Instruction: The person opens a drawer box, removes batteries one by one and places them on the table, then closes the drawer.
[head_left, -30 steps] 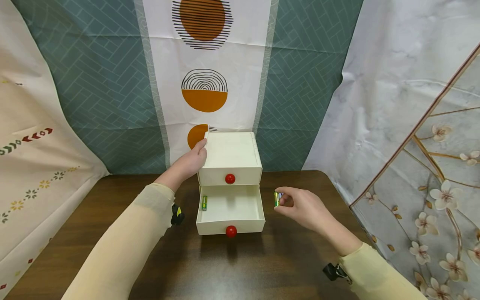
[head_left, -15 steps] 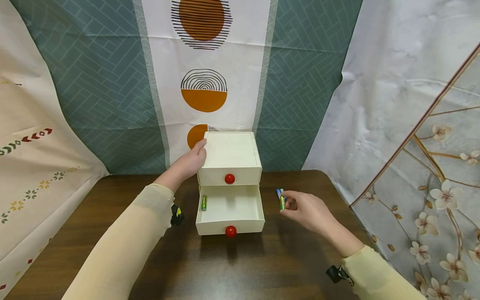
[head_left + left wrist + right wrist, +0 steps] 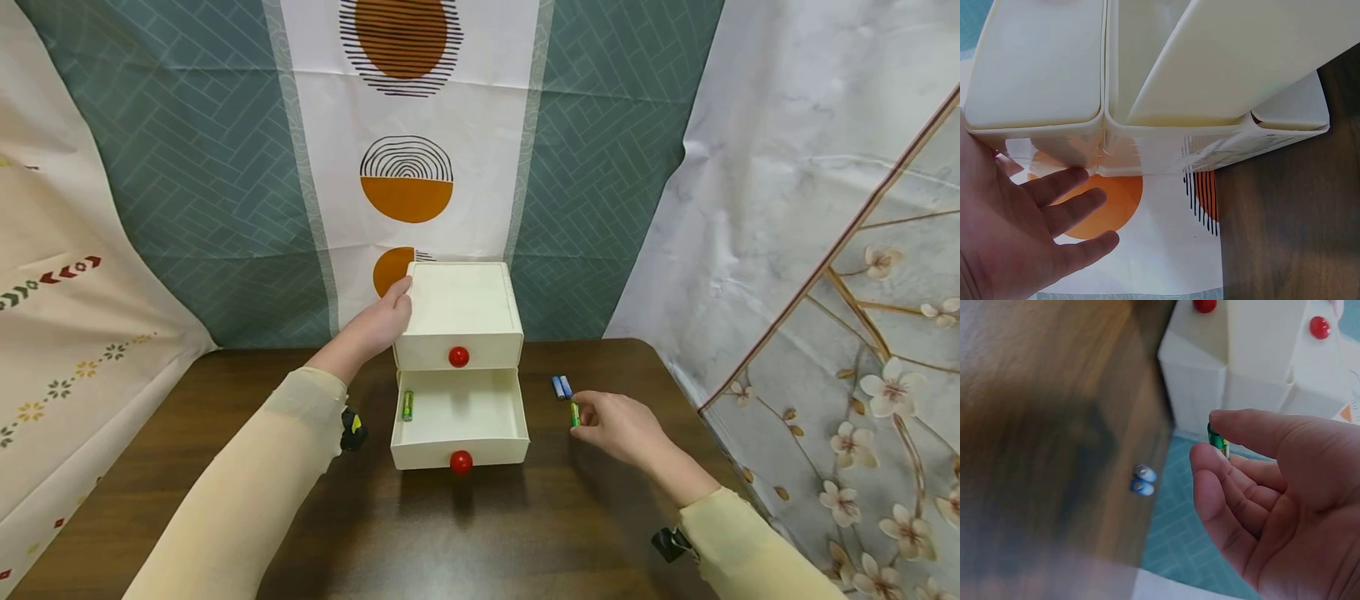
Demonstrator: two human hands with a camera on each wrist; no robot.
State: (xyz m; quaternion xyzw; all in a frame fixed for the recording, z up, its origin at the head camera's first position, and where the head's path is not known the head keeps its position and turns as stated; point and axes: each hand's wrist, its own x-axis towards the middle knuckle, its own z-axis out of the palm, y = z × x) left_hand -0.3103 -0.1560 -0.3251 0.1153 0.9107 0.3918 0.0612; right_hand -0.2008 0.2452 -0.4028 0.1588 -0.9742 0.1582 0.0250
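Note:
A small white drawer cabinet (image 3: 465, 300) stands on the table, its lower drawer (image 3: 465, 454) pulled out and its upper one closed. My left hand (image 3: 382, 323) rests against the cabinet's left side near the back; the left wrist view shows several fingers spread loosely past its rear edge. Inside the open drawer, a green battery (image 3: 408, 406) lies along the left wall. Right of the cabinet, my right hand (image 3: 618, 423) pinches another green battery (image 3: 575, 414) between thumb and fingertips, held upright. The right wrist view shows only its end (image 3: 1217, 439) between the fingers.
Two blue-and-white batteries (image 3: 562, 387) lie side by side on the brown table (image 3: 480, 542), just beyond the right hand. Red round knobs (image 3: 461, 462) stick out from the drawer fronts. Patterned cloths (image 3: 615, 167) hang behind and at both sides.
My right hand has shifted right and a little toward me with the green battery, uncovering the two blue batteries. The left hand and the cabinet have stayed put.

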